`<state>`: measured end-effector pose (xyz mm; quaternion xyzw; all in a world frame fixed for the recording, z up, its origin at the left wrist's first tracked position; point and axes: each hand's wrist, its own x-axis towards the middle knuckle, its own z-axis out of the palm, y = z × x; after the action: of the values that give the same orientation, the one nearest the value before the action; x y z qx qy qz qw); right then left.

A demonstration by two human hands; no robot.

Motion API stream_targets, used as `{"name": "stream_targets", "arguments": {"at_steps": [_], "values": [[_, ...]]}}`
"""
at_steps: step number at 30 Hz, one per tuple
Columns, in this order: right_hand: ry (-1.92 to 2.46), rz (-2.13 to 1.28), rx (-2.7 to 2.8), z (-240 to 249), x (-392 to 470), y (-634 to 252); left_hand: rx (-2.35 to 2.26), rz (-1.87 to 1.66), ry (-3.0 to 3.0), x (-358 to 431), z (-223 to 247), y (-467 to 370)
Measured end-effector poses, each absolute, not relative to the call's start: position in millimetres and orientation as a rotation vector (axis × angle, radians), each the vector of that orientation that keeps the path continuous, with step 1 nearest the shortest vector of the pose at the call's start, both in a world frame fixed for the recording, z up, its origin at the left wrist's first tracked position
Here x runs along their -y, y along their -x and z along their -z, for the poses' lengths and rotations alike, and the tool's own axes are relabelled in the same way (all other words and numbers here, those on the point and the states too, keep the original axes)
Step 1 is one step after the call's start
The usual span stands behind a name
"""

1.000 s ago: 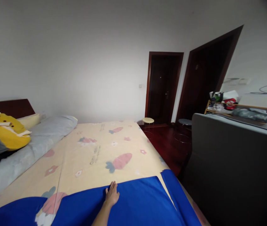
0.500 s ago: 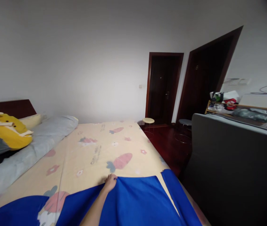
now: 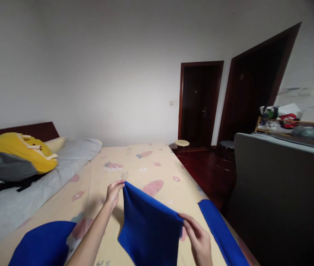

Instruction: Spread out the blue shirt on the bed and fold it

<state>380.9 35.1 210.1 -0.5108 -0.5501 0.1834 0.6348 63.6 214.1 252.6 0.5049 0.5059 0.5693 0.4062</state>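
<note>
A plain blue cloth hangs raised above the bed, its upper edge stretched between my two hands. My left hand pinches one corner, higher up and farther away. At the opposite corner, lower and to the right, my right hand grips the edge between thumb and fingers. More blue fabric lies on the sheet at the left, and a long blue strip lies along the bed's right side. Whether these join the raised part is hidden below the frame. The sheet is cream with pink carrots and flowers.
A yellow and grey backpack rests on a grey quilt by the headboard. Right of the bed are a stool, a second stool, a dark panel and a cluttered table. Doors stand behind.
My right hand has come into view and taken hold of the cloth's edge. My left hand has lifted its corner up and leftward. The middle of the cloth has risen off the bed.
</note>
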Motion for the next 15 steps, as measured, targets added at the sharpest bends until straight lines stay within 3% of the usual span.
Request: {"name": "stream_targets", "arguments": {"at_steps": [5, 15], "values": [[1.09, -0.675, 1.21, -269.4, -68.2, -399.0, -1.285, -1.505, -1.217, -181.6, -285.0, -41.3], [1.081, -0.694, 1.272, -306.5, -107.9, -406.2, -1.371, -1.276, -1.292, -129.8, -326.2, -16.4]]}}
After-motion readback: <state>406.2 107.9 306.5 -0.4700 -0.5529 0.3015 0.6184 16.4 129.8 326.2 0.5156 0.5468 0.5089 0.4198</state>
